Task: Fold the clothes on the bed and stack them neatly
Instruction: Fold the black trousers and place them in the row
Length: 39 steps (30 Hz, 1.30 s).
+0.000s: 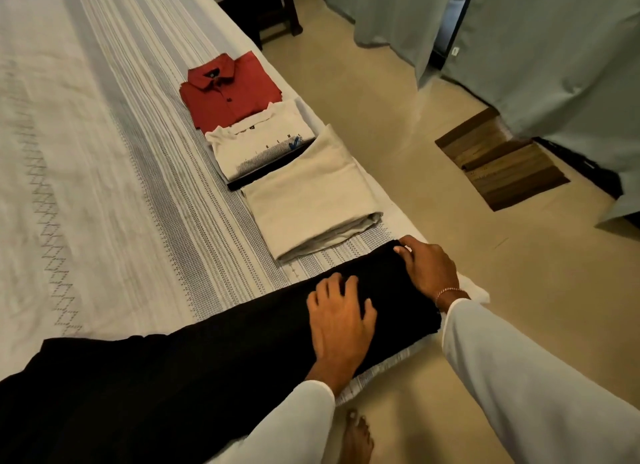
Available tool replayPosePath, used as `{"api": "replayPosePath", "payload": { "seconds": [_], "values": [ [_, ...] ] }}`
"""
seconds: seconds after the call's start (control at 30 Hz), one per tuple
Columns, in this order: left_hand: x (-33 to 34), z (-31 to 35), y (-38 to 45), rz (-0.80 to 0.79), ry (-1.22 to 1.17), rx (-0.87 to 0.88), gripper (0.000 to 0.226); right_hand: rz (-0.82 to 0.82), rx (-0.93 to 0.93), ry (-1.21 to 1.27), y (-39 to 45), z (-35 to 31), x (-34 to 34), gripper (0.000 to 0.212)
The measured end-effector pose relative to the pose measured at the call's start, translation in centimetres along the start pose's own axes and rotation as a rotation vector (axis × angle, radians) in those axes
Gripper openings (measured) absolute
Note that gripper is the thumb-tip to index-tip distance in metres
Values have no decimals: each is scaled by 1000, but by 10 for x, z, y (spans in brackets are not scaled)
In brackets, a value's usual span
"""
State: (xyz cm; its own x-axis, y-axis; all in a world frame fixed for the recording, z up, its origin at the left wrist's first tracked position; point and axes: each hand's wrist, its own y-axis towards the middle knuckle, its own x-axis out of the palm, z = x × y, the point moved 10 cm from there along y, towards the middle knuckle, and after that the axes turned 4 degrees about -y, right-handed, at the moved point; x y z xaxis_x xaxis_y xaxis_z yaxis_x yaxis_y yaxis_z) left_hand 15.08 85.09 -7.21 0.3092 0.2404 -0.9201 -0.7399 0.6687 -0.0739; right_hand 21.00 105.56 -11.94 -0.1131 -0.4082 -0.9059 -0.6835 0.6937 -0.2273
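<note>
Left hand: fingers spread and nearly straight, palm pressed flat on the black garment; grasps nothing. White sleeve reaches in from the lower edge.
Right hand: fingers curled over the garment's far end at the bed's edge, grasping the cloth; thin bracelet at the wrist; arm comes in from the lower right.
Black garment: long, laid across the near part of the bed.
Folded items, in a row along the bed's edge beyond it: beige cloth, white printed T-shirt just beside it, red collared shirt farthest, partly under the T-shirt.
Floor: striped brown mat.
</note>
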Motion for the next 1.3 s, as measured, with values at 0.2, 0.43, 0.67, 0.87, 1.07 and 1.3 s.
{"api": "replayPosePath", "payload": {
  "seconds": [0.2, 0.43, 0.67, 0.87, 1.07, 1.3],
  "values": [
    [59, -62, -20, -278, 97, 29, 99, 175, 143, -53, -21, 7, 4, 38],
    [81, -74, -18, -389, -42, 49, 101, -198, 322, 69, -34, 21, 27, 58],
    [76, -88, -17, -433, -447, 38, 74, -484, 71, 453, -46, 0, 8, 38],
    [29, -86, -22, -421, -1200, -298, 60, -371, -106, 551, -59, -90, -42, 39],
    [-56, -119, -54, -538, -2015, -598, 91, -519, -422, 555, -134, -274, -24, 57],
    [-84, -269, -115, -255, -1774, -828, 24, -193, -472, 364, -185, -330, 71, 29]
  ]
}}
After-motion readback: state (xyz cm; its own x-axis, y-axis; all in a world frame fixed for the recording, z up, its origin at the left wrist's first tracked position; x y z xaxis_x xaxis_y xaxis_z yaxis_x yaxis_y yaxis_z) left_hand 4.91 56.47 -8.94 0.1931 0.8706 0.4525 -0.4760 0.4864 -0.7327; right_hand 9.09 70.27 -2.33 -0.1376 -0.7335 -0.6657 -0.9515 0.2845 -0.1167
